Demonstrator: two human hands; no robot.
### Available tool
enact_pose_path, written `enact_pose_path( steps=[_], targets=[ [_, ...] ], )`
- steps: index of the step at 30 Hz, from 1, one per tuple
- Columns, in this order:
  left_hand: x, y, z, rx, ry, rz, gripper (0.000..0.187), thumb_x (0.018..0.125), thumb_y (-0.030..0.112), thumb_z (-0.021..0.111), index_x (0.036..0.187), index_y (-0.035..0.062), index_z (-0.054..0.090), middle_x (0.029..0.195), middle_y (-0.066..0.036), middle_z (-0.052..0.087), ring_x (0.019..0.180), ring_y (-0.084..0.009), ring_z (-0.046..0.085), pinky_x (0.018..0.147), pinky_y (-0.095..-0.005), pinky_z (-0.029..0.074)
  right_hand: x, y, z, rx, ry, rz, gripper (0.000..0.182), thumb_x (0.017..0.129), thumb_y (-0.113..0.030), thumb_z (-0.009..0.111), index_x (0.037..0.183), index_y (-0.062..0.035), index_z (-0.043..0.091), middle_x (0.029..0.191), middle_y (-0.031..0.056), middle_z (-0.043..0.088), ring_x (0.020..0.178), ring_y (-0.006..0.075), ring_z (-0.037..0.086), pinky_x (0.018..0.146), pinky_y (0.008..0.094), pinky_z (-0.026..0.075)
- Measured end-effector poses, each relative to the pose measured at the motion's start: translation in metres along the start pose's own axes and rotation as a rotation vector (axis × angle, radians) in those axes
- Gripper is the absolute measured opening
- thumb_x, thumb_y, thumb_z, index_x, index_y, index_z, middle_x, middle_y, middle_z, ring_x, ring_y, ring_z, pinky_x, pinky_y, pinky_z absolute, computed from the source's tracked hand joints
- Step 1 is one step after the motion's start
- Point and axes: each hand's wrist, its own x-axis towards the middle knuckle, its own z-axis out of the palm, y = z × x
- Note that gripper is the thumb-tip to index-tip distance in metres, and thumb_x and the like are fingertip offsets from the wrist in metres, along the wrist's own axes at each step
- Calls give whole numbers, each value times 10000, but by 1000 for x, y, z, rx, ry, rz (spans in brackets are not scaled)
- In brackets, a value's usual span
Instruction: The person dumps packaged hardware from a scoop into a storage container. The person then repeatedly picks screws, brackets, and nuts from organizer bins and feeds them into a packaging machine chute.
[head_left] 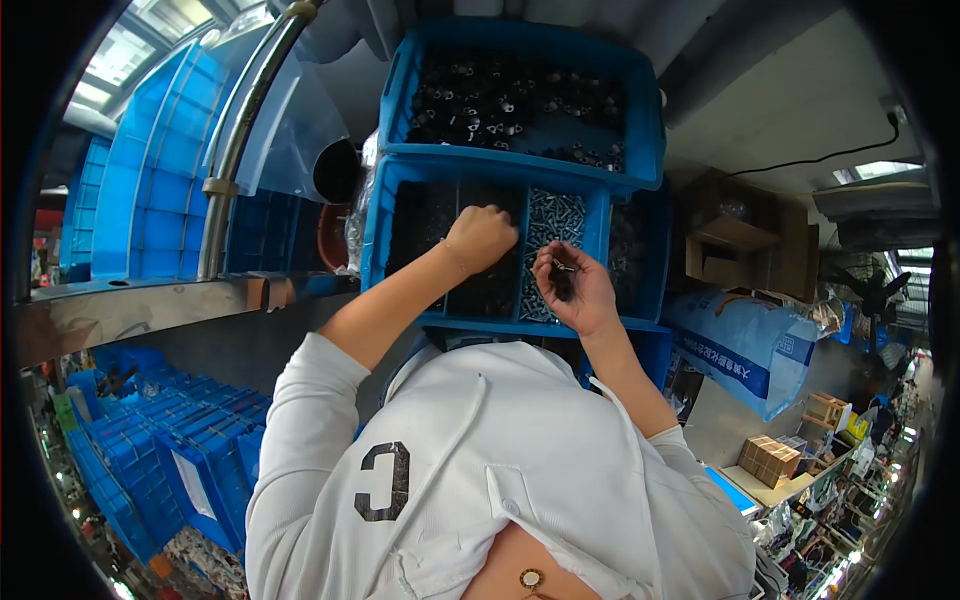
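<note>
My left hand (481,238) is curled closed over a compartment of small dark parts (487,290) in the blue divided bin (372,235). Its fingertips are blurred and turned away, so I cannot make out what they hold. Palm up, my right hand (580,292) is above the compartment of silver screws (556,213). Its fingers curl round small parts, one shiny and metallic, others black; their exact kind is too small to tell.
Behind the bin stands another blue bin (400,90) of black and silver parts. A metal post (222,180) and rail (130,315) are at the left, near stacked blue crates (165,440). A cardboard box (735,245) and blue-and-white bag (745,350) lie right.
</note>
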Motion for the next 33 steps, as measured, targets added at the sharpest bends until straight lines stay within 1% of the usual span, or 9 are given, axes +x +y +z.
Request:
enact_pose_path(
  steps=[5,9,11,16,25,28,31,32,33],
  targets=[
    [17,-16,-2,-3,-70,13,181,659,193,693,806,91,667,866,-60,661,848,-237,647,689,-354,535,-9,-8,6,-31,63,-144,225,940,-154,465,966,34,586,1063,222,601,1001,320,612,880,423,538],
    [12,-2,-83,-476,-8,-1,171,649,189,677,776,74,676,812,-90,651,779,-286,634,696,-371,520,-9,-6,5,-119,78,-215,225,948,-157,447,998,25,570,1036,180,596,971,295,606,902,428,512],
    [11,17,-104,-606,-20,161,159,683,160,647,800,62,693,809,-113,645,806,-294,630,728,-380,510,-2,-3,-3,-141,78,-231,218,949,-151,435,1006,18,561,1023,157,591,948,281,600,896,423,502],
    [9,42,-72,-493,-83,76,182,741,68,623,909,44,692,854,-139,643,834,-304,630,739,-382,515,13,12,3,-159,84,-227,199,944,-132,410,979,5,549,989,131,584,893,261,588,845,387,498],
    [-133,2,-109,-859,488,-428,144,801,-6,616,935,-4,669,804,-136,623,648,-267,613,578,-313,481,70,42,69,-362,66,-83,139,911,-126,497,897,-8,569,882,105,604,877,223,596,867,380,513],
    [-187,3,-94,-830,525,-572,218,817,-2,593,1023,38,653,780,-135,606,613,-256,586,564,-314,469,112,76,116,-428,-71,-64,136,914,-137,504,889,-23,576,892,106,608,896,231,595,864,384,507],
    [-217,8,-58,-469,551,-702,347,831,11,568,1170,86,585,761,-138,597,621,-267,592,562,-342,468,176,121,140,-584,-326,-132,182,938,-170,480,929,-27,591,964,114,619,959,234,589,882,371,484],
    [-226,6,-45,-320,364,-781,589,799,41,558,1363,151,430,777,-144,587,635,-276,604,573,-382,503,197,139,141,-778,-369,-281,221,949,-193,468,971,-11,593,992,122,619,973,238,589,888,367,472],
    [-228,1,-29,-248,240,-809,637,785,39,558,1389,161,396,783,-143,586,648,-276,607,571,-384,504,217,155,140,-970,-411,-434,265,959,-216,456,1012,4,594,1020,129,619,987,243,588,894,363,461]
  ],
)
